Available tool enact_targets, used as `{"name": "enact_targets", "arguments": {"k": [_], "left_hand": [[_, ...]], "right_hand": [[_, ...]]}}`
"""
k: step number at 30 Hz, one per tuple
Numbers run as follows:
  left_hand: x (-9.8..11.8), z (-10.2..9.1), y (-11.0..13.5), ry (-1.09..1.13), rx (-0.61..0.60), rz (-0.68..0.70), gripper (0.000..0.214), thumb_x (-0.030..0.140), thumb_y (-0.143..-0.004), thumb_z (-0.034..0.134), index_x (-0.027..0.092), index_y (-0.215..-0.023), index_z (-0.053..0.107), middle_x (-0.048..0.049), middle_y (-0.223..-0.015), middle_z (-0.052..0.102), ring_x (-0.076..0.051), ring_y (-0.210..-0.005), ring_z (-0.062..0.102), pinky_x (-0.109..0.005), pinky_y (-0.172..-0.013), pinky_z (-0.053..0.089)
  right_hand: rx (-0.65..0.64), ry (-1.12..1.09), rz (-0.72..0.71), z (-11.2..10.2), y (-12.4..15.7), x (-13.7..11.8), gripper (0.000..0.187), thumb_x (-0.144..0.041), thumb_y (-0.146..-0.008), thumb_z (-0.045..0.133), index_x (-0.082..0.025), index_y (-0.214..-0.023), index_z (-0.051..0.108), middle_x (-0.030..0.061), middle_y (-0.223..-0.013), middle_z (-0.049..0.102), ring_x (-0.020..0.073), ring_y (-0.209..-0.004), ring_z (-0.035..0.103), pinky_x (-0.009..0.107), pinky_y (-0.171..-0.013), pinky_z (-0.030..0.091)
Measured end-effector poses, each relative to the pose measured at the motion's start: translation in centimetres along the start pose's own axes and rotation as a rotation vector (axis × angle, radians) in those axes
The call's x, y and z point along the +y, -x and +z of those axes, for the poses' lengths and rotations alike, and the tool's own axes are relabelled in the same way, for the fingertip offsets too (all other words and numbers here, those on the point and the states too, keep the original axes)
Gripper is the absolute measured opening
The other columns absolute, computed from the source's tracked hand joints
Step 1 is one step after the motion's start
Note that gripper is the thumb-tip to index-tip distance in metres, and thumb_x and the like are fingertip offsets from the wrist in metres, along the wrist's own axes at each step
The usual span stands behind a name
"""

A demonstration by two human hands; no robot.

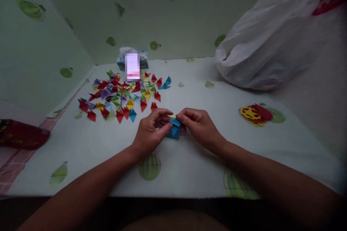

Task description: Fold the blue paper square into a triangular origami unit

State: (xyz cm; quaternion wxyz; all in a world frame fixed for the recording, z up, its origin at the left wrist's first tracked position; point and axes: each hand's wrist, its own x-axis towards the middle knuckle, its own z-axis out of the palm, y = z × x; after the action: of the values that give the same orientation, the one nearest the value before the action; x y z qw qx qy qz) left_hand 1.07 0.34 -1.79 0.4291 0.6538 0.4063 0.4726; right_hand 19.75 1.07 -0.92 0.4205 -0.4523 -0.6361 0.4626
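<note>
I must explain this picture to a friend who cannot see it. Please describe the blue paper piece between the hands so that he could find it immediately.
Start at the white table cover printed with green balloons, near its front edge. There the left hand and right hand meet, pinching the blue folded paper. Unlike the many small coloured folded pieces scattered farther back, it alone is held.

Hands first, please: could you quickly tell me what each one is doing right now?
Left hand: closed, pinching the blue folded paper piece.
Right hand: closed, pinching the same piece.
</note>
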Motion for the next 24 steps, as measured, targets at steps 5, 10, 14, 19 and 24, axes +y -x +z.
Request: {"name": "enact_targets", "arguments": {"k": [5,10,14,19,24], "left_hand": [[0.26,0.2,-0.16,0.326,-0.007,-0.255,0.03,0.023,-0.079,0.077,0.018,-0.105,0.064,-0.0018,-0.086,0.073,-0.014,-0.079,0.071,-0.023,-0.071,0.058],[0.55,0.12,-0.34,0.371,0.004,-0.285,0.03,0.03,-0.081,0.078,0.017,-0.104,0.064,0.0003,-0.078,0.071,-0.012,-0.069,0.067,-0.023,-0.067,0.056],[0.7,0.11,-0.45,0.332,0.062,-0.26,0.025,0.026,-0.079,0.08,0.017,-0.099,0.066,0.0008,-0.076,0.07,-0.011,-0.071,0.065,-0.02,-0.066,0.052],[0.54,-0.06,-0.5,0.287,0.152,-0.208,0.021,0.025,-0.078,0.081,0.018,-0.094,0.071,0.0008,-0.078,0.07,-0.01,-0.073,0.065,-0.019,-0.066,0.051],[0.27,-0.27,-0.49,0.227,0.176,-0.209,0.017,0.027,-0.077,0.081,0.019,-0.092,0.079,-0.0018,-0.083,0.075,-0.012,-0.075,0.065,-0.022,-0.068,0.051]], "right_hand": [[0.135,0.27,-0.218,0.19,0.29,0.22,0.029,-0.03,-0.094,0.058,-0.016,-0.07,0.062,-0.0018,-0.059,0.054,0.0094,-0.057,0.045,0.024,-0.058,0.033],[0.172,0.344,-0.334,0.4,0.3,0.46,0.027,-0.025,-0.096,0.057,-0.015,-0.072,0.063,0.001,-0.066,0.06,0.0102,-0.061,0.051,0.025,-0.061,0.036],[0.088,0.208,-0.239,0.38,0.23,0.44,0.029,-0.031,-0.096,0.056,-0.015,-0.074,0.065,0.0009,-0.064,0.059,0.0108,-0.06,0.053,0.025,-0.059,0.039],[-0.021,-0.208,0.02,0.13,-0.1,0.23,0.028,-0.042,-0.093,0.061,-0.015,-0.088,0.067,0.0013,-0.07,0.065,0.0111,-0.06,0.058,0.025,-0.06,0.048],[-0.059,-0.31,0.104,0.23,-0.23,0.17,0.02,-0.034,-0.083,0.07,-0.015,-0.088,0.066,0.001,-0.071,0.067,0.0109,-0.06,0.06,0.026,-0.061,0.05]]}}
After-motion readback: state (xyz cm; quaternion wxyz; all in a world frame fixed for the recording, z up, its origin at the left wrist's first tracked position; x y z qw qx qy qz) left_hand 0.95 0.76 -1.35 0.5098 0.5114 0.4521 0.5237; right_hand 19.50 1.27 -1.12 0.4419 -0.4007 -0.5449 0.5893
